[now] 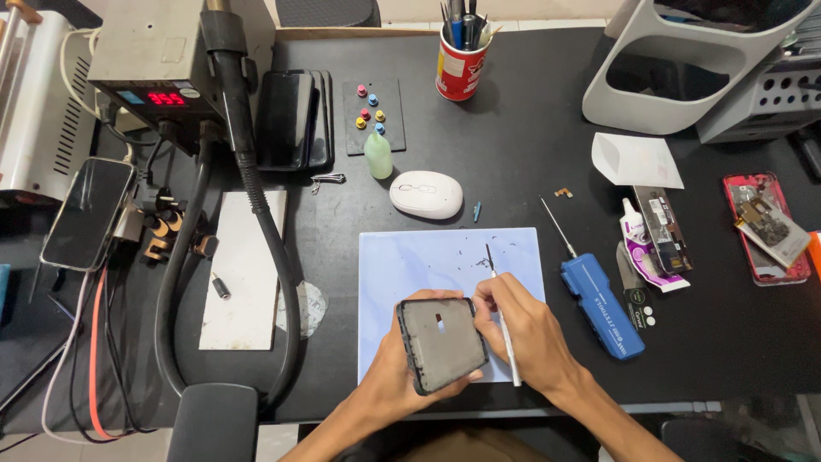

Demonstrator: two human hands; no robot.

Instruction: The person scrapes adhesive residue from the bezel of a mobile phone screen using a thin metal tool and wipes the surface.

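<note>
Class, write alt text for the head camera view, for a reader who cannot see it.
A person's left hand holds a dark phone frame over a pale blue mat, while the right hand works a thin white-handled tool along its edge. Around them on the black desk lie a blue electric screwdriver, a white mouse and a red opened phone.

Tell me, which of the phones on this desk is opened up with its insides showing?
The red phone at the far right edge: its back is off, showing internal parts. The dark phone on the left lies closed, and the left hand holds only a grey phone frame.

Left hand grips a phone frame; right hand works a thin tool along its edge.
</note>
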